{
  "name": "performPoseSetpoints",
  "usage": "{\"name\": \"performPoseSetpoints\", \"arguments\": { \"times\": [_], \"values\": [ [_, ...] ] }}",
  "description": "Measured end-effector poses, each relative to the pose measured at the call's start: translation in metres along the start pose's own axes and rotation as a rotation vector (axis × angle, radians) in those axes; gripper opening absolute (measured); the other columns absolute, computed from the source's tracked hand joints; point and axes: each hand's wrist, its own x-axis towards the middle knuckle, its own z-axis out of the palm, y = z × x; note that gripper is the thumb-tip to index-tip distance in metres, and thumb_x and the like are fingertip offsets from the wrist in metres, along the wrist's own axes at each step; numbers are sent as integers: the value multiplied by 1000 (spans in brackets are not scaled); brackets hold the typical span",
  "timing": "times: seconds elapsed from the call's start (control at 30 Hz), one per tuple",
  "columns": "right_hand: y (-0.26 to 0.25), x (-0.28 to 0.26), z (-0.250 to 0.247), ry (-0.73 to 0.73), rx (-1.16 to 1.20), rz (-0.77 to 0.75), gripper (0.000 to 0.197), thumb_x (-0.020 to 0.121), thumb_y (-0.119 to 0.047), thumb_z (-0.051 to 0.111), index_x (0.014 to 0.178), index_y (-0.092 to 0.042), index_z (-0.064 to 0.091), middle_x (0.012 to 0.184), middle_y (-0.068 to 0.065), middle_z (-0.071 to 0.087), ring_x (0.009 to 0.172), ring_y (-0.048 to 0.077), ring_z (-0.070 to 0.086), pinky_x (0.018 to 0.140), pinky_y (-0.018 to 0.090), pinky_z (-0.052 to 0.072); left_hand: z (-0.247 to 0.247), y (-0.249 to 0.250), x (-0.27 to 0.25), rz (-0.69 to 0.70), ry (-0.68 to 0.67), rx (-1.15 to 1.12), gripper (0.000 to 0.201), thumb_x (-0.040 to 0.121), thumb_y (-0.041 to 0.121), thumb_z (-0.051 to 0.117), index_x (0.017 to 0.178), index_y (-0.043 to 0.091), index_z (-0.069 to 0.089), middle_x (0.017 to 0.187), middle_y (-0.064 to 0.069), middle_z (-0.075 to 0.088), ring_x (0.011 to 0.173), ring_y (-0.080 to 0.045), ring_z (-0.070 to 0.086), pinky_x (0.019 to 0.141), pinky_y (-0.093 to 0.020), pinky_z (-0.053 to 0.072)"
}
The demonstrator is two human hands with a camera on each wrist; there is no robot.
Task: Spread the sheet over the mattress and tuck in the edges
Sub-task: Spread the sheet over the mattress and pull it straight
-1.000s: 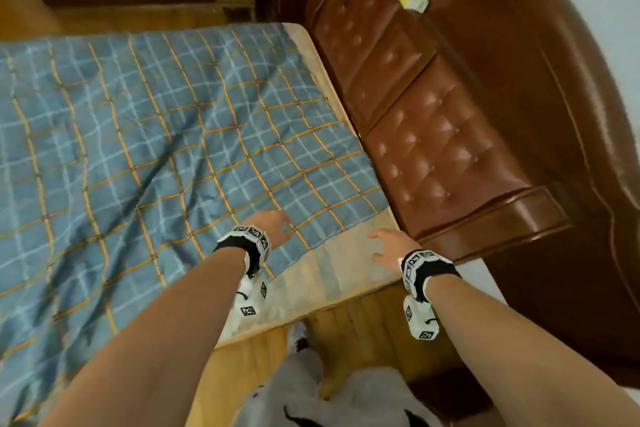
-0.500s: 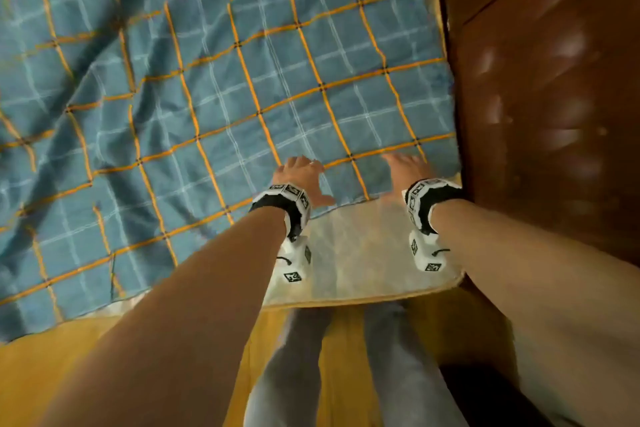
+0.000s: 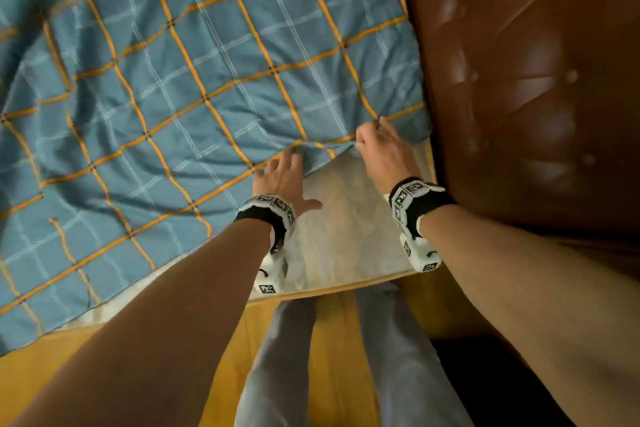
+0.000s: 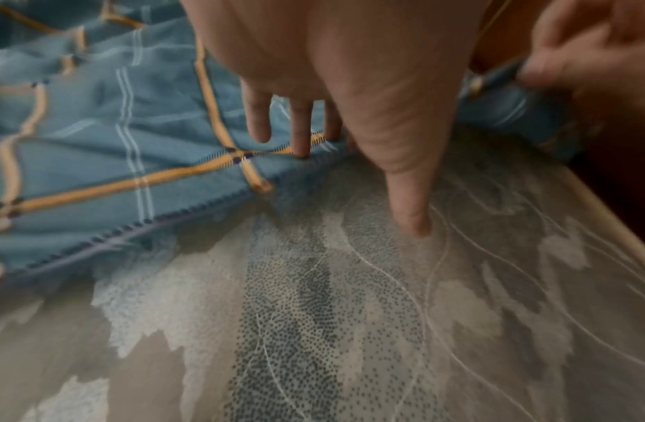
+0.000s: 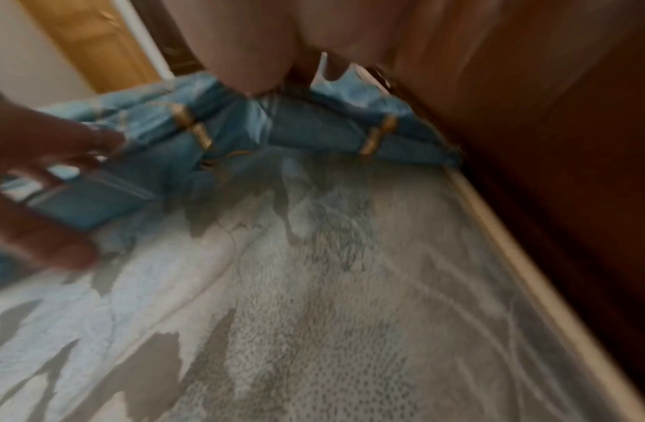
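Observation:
A blue sheet (image 3: pixel 173 97) with orange plaid lines lies rumpled over the mattress (image 3: pixel 346 236), whose pale patterned corner is bare beside the headboard. My left hand (image 3: pixel 282 173) lies flat, its fingertips (image 4: pixel 299 148) on the sheet's hem and its thumb spread on the bare mattress. My right hand (image 3: pixel 374 146) is curled and pinches the sheet's edge close to the headboard, bunching the cloth. In the right wrist view the sheet (image 5: pixel 314 131) is gathered under my right hand's fingers (image 5: pixel 277 42), and the left hand (image 5: pixel 36 177) shows blurred at the left.
A brown tufted leather headboard (image 3: pixel 519 80) stands hard against the mattress on the right. Below the mattress's near edge are a wooden floor (image 3: pixel 332 340) and my legs in grey trousers (image 3: pixel 398 357). The sheet's near hem runs diagonally short of the mattress edge.
Both hands have moved forward to the sheet's hem. The right hand, flat before, now curls and pinches the edge. The view has tipped down over the corner.

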Motion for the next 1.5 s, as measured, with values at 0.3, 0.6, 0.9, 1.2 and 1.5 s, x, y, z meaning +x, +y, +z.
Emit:
{"name": "performPoseSetpoints", "arguments": {
  "times": [0.3,0.6,0.9,1.2,1.5],
  "values": [
    [-11,-104,-106,-302,-311,108,46,91,-62,48,115,-22,52,97,10,71,90,34,68,64,33,38,-56,37,-57,116,-63,32,26,96,22,39,117,25,55,119,-13,62,110,-37,60,88,-42,47],
    [4,-255,-99,-492,-488,482,34,93,-9,44,120,-20,63,112,7,70,108,31,65,84,38,51,-4,101,-144,499,-352,138,38,102,39,38,124,16,59,127,-7,61,114,-29,59,95,-37,47],
    [58,-376,-44,-515,-453,732,42,97,-7,36,134,-16,52,130,13,58,123,34,54,95,42,48,76,168,-230,538,-443,135,38,101,39,41,120,13,61,121,-11,63,110,-31,59,91,-36,45],
    [44,-415,-66,-694,-106,611,40,95,-12,40,133,-16,54,140,13,51,125,34,51,104,43,44,37,161,-297,384,-414,-105,49,92,36,59,137,20,51,139,-4,53,127,-23,50,107,-34,39],
    [-122,-339,-147,-598,-113,292,38,96,-21,47,132,-18,55,144,2,48,130,25,47,104,30,38,-106,14,-382,205,-130,-279,45,93,37,57,135,22,53,136,2,56,127,-20,51,108,-29,36]
  ]
}}
